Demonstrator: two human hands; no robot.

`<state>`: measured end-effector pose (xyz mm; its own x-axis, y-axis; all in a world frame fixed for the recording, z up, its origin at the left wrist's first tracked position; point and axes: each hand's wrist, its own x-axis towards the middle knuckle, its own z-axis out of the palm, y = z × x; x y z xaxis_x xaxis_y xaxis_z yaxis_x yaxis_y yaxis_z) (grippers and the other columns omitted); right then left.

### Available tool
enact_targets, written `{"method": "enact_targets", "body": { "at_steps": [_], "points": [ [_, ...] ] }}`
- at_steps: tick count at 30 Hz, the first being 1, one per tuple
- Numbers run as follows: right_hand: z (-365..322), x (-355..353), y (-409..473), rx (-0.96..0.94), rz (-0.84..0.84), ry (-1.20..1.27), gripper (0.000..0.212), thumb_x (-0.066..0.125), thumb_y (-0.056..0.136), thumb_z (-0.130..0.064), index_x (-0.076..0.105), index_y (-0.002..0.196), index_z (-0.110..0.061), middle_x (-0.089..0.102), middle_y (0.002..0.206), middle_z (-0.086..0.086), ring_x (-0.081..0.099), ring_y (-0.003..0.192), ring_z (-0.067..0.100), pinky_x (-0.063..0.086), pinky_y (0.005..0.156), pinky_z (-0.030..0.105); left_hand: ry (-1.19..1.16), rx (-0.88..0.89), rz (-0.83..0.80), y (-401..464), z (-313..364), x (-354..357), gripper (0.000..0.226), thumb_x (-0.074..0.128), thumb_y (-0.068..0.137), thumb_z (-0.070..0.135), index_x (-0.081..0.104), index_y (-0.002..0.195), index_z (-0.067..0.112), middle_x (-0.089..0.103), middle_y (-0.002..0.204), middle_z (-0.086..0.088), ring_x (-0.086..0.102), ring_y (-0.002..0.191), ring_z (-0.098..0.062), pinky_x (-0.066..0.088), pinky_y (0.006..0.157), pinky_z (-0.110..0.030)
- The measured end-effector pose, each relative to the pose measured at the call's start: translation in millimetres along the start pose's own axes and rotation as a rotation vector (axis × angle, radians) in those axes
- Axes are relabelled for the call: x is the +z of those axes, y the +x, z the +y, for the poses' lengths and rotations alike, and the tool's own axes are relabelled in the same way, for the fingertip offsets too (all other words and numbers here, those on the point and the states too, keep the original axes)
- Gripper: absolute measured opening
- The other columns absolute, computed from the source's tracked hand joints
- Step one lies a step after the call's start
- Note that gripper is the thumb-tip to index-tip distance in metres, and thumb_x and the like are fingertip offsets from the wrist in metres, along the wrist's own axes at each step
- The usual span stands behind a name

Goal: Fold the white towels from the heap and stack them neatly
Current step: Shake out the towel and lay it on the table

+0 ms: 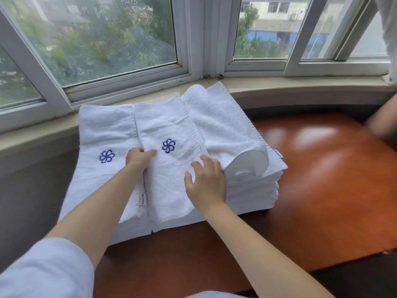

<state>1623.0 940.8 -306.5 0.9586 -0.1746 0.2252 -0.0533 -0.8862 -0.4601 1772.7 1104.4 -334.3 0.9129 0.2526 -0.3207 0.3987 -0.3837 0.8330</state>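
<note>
The middle towel (169, 168), folded into a long strip with a blue flower emblem (168, 145), lies on a white stack (253, 190) on the red-brown worktop (322, 179), directly under and between your two hands. Your left hand (138, 159) pinches its left edge, thumb on top and fingers (150, 152) curled over the hem. Your right hand (206, 183) lies flat on its right side, fingers (206, 162) spread and straight, gripping nothing.

To do this step well, it seems best to hold the left hem steady while the flat hand smooths outward, so that both long edges run parallel and the emblem stays centred before any further fold. Keep the pressure light; terry cloth likely creeps and drags the layers beneath.

Just beyond your right fingertips a looser towel (225, 130) lies partly rolled, its open curl (247, 166) touching the back of that hand. Just outside your left fingers a second emblem towel (103, 136) lies flat, its label tab (141, 198) near your left wrist.

Beyond the fingertips the stack's far end rests against the windowsill (300, 87). Another person's arm (382, 123) shows, blurred, at the right edge.
</note>
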Motion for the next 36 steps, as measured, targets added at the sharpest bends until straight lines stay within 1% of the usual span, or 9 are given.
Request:
{"method": "enact_targets", "body": {
  "at_steps": [3,7,11,17,20,24,27,33,36],
  "points": [
    [8,-5,18,0.19,-0.185,-0.16,0.06,0.055,0.09,-0.033,0.033,0.144,-0.016,0.035,0.144,0.012,0.033,0.13,0.031,0.03,0.107,0.038,-0.142,-0.061,-0.065,3,11,-3,0.015,0.069,0.081,0.018,0.054,0.08,0.014,0.052,0.074,-0.007,0.049,0.058,-0.02,0.037,0.051,-0.024],
    [4,-20,50,0.273,-0.273,-0.078,0.052,0.055,0.089,-0.026,0.036,0.136,-0.014,0.044,0.134,0.016,0.044,0.12,0.033,0.04,0.094,0.038,-0.226,-0.157,-0.126,13,26,-5,0.03,0.068,0.086,0.033,0.051,0.099,0.012,0.031,0.069,-0.002,0.031,0.058,-0.016,0.024,0.053,-0.027],
    [-7,-17,76,0.278,-0.332,-0.066,0.051,0.052,0.091,-0.025,0.035,0.137,-0.015,0.045,0.134,0.016,0.039,0.125,0.033,0.04,0.095,0.039,-0.386,-0.174,-0.16,32,42,-7,0.028,0.065,0.09,0.026,0.048,0.109,0.016,0.046,0.076,-0.003,0.045,0.061,-0.015,0.035,0.052,-0.025],
    [-19,9,100,0.267,-0.462,-0.105,0.04,0.047,0.088,-0.014,0.04,0.127,-0.018,0.056,0.095,0.002,0.056,0.088,0.025,0.033,0.055,0.028,-0.416,-0.122,-0.138,76,56,-10,0.069,0.069,0.086,0.018,0.029,0.142,0.022,0.047,0.117,-0.004,0.055,0.097,-0.021,0.046,0.071,-0.031],
    [-19,18,114,0.234,-0.43,0.066,0.047,0.049,0.09,-0.015,0.042,0.135,-0.024,0.059,0.111,0.004,0.056,0.098,0.026,0.039,0.069,0.029,-0.331,0.156,-0.081,96,59,-14,0.066,0.056,0.09,0.001,0.034,0.146,0.027,0.056,0.126,-0.005,0.059,0.092,-0.018,0.049,0.066,-0.025],
    [-18,29,121,0.257,-0.399,0.283,0.051,0.054,0.091,-0.024,0.043,0.14,-0.03,0.05,0.141,-0.004,0.05,0.124,0.02,0.04,0.094,0.029,-0.101,0.374,0.139,117,56,-21,0.05,0.044,0.094,0.004,0.048,0.14,0.021,0.049,0.143,0.0,0.048,0.126,-0.014,0.036,0.09,-0.004],
    [-16,30,118,0.272,-0.424,0.232,0.052,0.054,0.092,-0.028,0.04,0.142,-0.029,0.049,0.142,-0.003,0.048,0.126,0.019,0.04,0.094,0.029,0.228,0.297,0.022,125,42,-16,0.062,0.049,0.094,0.009,0.029,0.151,0.021,0.033,0.154,-0.005,0.036,0.138,-0.023,0.032,0.11,-0.027],
    [-10,2,99,0.317,-0.708,0.151,0.089,0.068,0.084,-0.032,0.011,0.152,-0.028,0.055,0.122,0.005,0.055,0.108,0.024,0.044,0.075,0.031,0.217,0.299,0.043,88,39,2,0.083,0.063,0.088,0.019,0.014,0.153,0.034,0.022,0.154,-0.007,0.039,0.134,-0.027,0.039,0.091,-0.031],
    [-8,-11,85,0.424,-0.751,0.421,0.088,0.066,0.085,-0.016,0.013,0.153,-0.032,0.06,0.092,0.006,0.055,0.067,0.015,0.039,0.048,0.018,0.188,0.243,0.025,73,29,0,0.079,0.064,0.085,0.013,0.024,0.151,0.031,0.021,0.154,-0.008,0.037,0.135,-0.027,0.037,0.087,-0.028]
  ]
}}
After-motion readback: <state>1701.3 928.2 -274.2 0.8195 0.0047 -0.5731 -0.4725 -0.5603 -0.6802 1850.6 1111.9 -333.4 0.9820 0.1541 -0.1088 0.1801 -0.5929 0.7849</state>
